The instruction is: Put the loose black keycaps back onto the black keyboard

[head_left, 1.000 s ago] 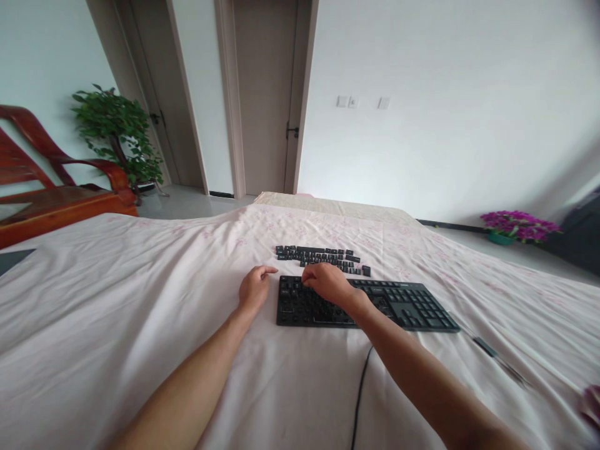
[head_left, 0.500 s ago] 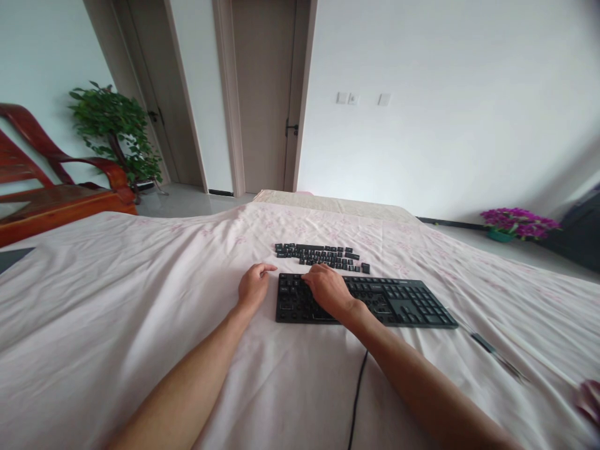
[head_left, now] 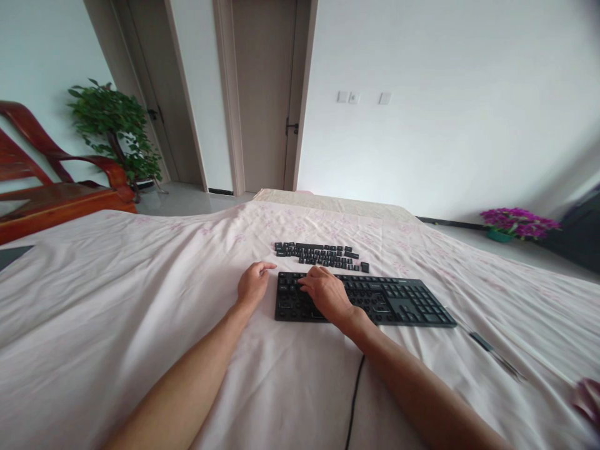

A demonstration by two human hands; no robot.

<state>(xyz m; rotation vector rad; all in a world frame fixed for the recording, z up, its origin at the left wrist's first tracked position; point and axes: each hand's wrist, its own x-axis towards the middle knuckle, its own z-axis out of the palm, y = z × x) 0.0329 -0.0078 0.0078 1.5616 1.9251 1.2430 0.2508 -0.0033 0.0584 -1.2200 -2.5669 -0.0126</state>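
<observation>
A black keyboard [head_left: 398, 303] lies on a pale pink sheet [head_left: 117, 300]. Beyond its far edge, several loose black keycaps [head_left: 319, 255] are laid out in rows. My right hand [head_left: 325, 294] rests on the keyboard's left part with its fingers bent down onto the keys; whatever is under the fingertips is hidden. My left hand [head_left: 253, 284] lies on the sheet just off the keyboard's left end. It is loosely curled, with one fingertip pointing toward the keyboard's far corner.
The keyboard's black cable [head_left: 354, 394] runs toward me between my forearms. A thin dark tool [head_left: 492, 355] lies on the sheet at the right. A red wooden chair [head_left: 56, 194], a green plant [head_left: 115, 134] and purple flowers [head_left: 518, 224] stand around the bed.
My right hand has slid a little toward me and to the left over the keys. The left hand has stayed where it was.
</observation>
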